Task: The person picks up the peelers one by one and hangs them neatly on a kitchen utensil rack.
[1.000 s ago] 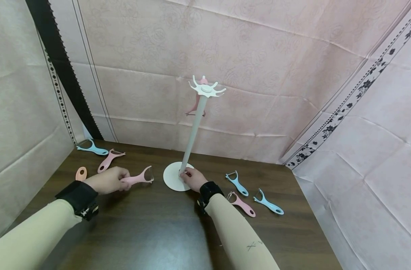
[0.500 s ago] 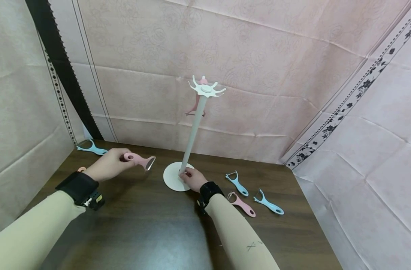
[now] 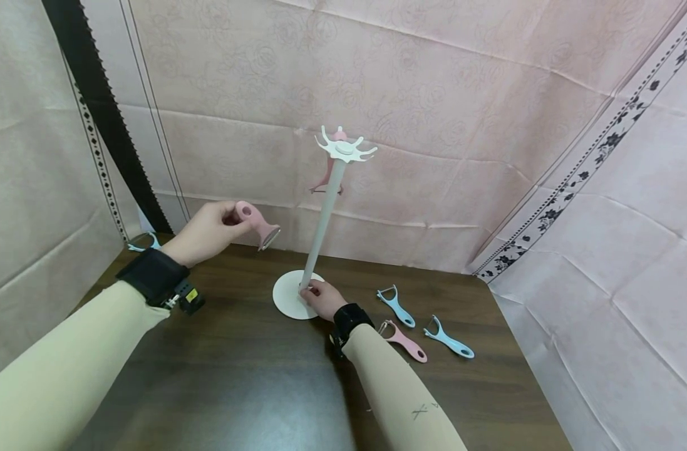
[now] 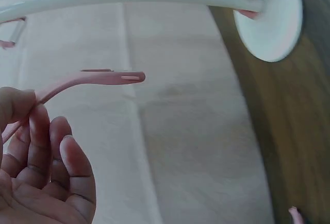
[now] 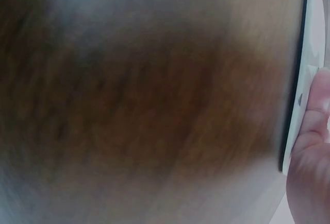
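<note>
Pinching the pink peeler (image 3: 257,222) higher than before in the left hand (image 3: 206,232), so nearer the hooks (image 3: 344,149) at its upper right, gripping the pole (image 3: 324,216) in the right hand (image 3: 324,300).

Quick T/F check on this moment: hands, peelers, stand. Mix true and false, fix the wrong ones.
1. The left hand holds a pink peeler above the table. True.
2. The right hand grips the white stand low down, by its round base. True.
3. The held peeler touches the white stand. False: a gap shows between them.
4. All the hooks are bare. False: a second pink peeler hangs from the hooks.
5. In the head view, two blue peelers lie right of the white stand. True.
6. The third peeler lying near those two is green. False: it is a third pink peeler.
</note>
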The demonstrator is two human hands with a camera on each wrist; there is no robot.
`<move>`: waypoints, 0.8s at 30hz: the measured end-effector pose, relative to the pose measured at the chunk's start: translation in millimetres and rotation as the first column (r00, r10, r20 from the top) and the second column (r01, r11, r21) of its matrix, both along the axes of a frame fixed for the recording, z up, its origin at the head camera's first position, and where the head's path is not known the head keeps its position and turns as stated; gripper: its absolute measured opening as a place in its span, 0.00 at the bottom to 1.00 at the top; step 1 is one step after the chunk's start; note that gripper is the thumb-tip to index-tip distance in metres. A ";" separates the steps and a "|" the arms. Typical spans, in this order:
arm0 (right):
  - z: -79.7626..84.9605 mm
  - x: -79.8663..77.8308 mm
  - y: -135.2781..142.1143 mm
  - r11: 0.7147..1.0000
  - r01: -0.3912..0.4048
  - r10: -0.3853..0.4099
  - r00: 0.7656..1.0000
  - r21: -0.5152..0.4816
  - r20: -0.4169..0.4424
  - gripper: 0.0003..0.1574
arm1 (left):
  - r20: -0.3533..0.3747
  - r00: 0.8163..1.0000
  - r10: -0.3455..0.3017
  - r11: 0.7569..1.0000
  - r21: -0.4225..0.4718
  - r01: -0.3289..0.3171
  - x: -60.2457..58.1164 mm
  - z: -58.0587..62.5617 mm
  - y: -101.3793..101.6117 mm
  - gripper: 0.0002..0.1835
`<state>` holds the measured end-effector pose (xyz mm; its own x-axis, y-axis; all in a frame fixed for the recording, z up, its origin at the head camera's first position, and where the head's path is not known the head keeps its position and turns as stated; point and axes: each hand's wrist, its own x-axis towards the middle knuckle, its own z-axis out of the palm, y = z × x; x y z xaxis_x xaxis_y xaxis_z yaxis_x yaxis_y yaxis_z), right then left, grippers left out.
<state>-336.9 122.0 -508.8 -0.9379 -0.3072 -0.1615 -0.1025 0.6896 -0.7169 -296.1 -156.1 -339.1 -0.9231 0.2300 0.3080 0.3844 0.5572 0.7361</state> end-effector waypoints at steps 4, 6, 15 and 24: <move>-0.5 0.7 -0.6 1.000 0.002 -0.002 1.000 -0.004 0.002 0.21 | -0.038 0.999 -0.009 0.999 0.030 0.010 -4.1 10.6 10.1 0.19; -0.8 0.6 -0.7 1.000 0.001 -0.001 1.000 -0.006 0.002 0.21 | -0.046 0.999 -0.015 0.999 0.048 0.017 -4.4 15.8 15.2 0.18; 3.1 3.4 0.0 1.000 0.001 -0.001 1.000 -0.014 0.003 0.21 | -0.145 0.989 -0.020 0.993 0.113 0.037 -7.1 33.4 36.1 0.15; 4.9 4.7 0.2 1.000 0.001 -0.001 1.000 -0.009 0.000 0.21 | -0.159 0.987 -0.012 0.991 0.128 0.033 -10.9 41.8 44.2 0.14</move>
<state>-332.3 122.1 -504.0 -0.9381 -0.3079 -0.1589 -0.1016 0.6830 -0.7234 -307.0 -111.8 -297.3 -0.8555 0.1985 0.4782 0.5129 0.4508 0.7306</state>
